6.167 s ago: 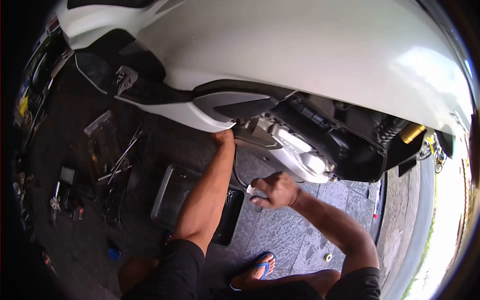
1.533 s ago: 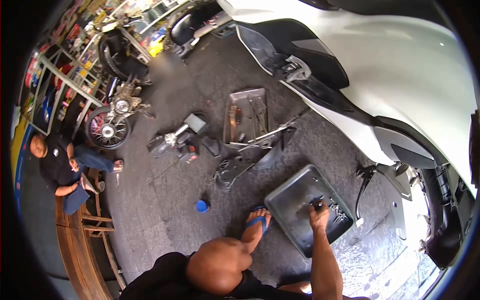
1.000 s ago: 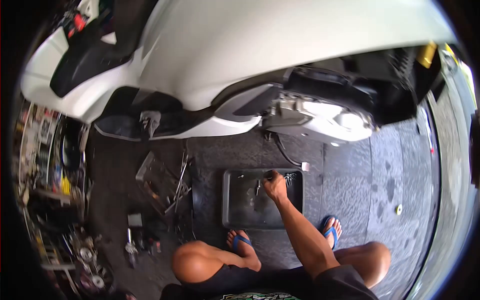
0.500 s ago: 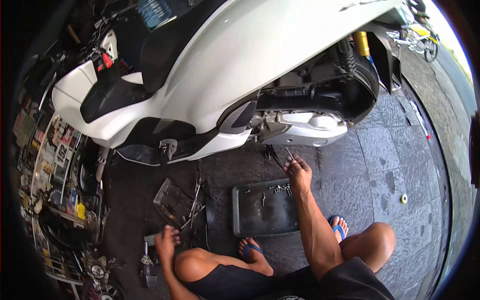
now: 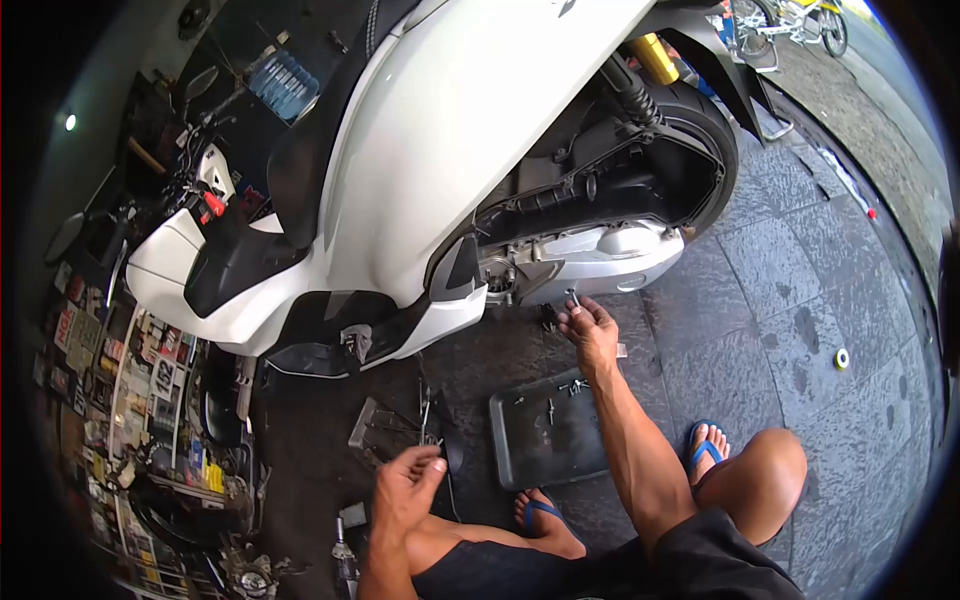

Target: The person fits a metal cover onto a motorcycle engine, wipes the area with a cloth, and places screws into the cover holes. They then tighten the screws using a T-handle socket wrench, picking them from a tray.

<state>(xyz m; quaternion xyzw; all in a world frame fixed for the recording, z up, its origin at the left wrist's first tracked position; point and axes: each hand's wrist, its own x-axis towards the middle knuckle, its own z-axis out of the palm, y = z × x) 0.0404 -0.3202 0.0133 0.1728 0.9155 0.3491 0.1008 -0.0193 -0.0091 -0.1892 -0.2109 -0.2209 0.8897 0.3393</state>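
My right hand point(image 5: 592, 332) pinches a slim metal bolt point(image 5: 573, 299) at the lower edge of the scooter's silver engine cover point(image 5: 600, 275). The bolt's tip points up toward a hole in the cover. Above it, the white scooter's point(image 5: 400, 190) black case lies exposed. Over by my knee, my left hand point(image 5: 408, 488) hangs in the air with loosely bent fingers and nothing visible in them. Just beyond it on the floor lies a tool tray point(image 5: 368, 425) with several metal tools. A black tray point(image 5: 520, 450) holding several loose bolts point(image 5: 572, 388) sits below my right forearm.
A tool with a metal shaft point(image 5: 340, 535) stands beside my left wrist. Shelves of packaged goods point(image 5: 150, 400) line the left side. On the tiled floor at right lies a small yellow-and-white roll point(image 5: 841, 358). The scooter's rear wheel point(image 5: 715, 150) stands at upper right.
My right hand has brought the bolt up to the engine cover's lower edge. My left hand has lifted from the floor and moved right, over my knee. The camera view has shifted.
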